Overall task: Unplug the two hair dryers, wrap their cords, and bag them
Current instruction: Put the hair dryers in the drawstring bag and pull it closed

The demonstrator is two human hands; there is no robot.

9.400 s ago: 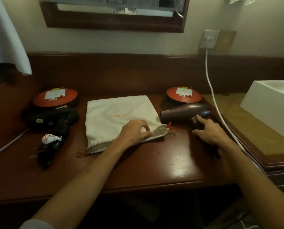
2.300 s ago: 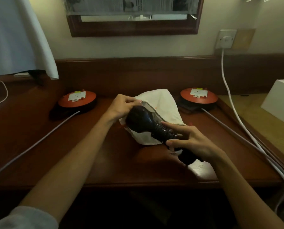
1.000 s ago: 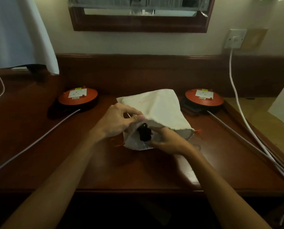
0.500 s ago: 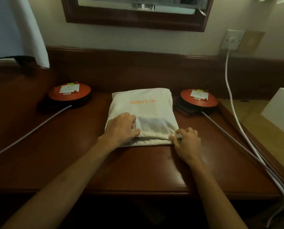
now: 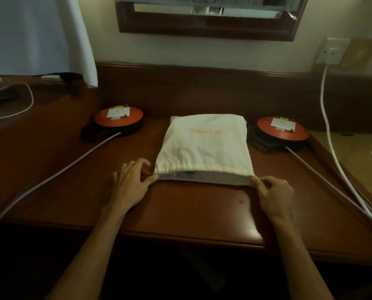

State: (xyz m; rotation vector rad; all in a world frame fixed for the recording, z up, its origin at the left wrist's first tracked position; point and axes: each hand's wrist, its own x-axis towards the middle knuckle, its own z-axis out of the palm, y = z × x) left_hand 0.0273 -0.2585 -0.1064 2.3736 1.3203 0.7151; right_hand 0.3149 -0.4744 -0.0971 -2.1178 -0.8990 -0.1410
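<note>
Left hand [image 5: 131, 185] at near-left corner of cream cloth drawstring bag [image 5: 204, 149], thumb and forefinger pinched on red cord end [image 5: 146, 172] at the hem. Right hand [image 5: 274, 194] at near-right corner, fingers curled onto the grey hem band; exact grip hard to read. Hands well apart, 1 at each end of bag mouth.

Step judged: closing the bag, the last of the bagging. No dryer visible; slight bulk under cloth suggests both inside, but cannot confirm. Next move likely calls for pulling cords outward to gather the mouth, bag held flat.

Bag flat on dark red-brown wooden desk [image 5: 180, 215], mouth toward body, orange lettering on top. Beyond, 2 round orange-topped black cord reels: left [image 5: 118, 118], right [image 5: 283, 131].
</note>
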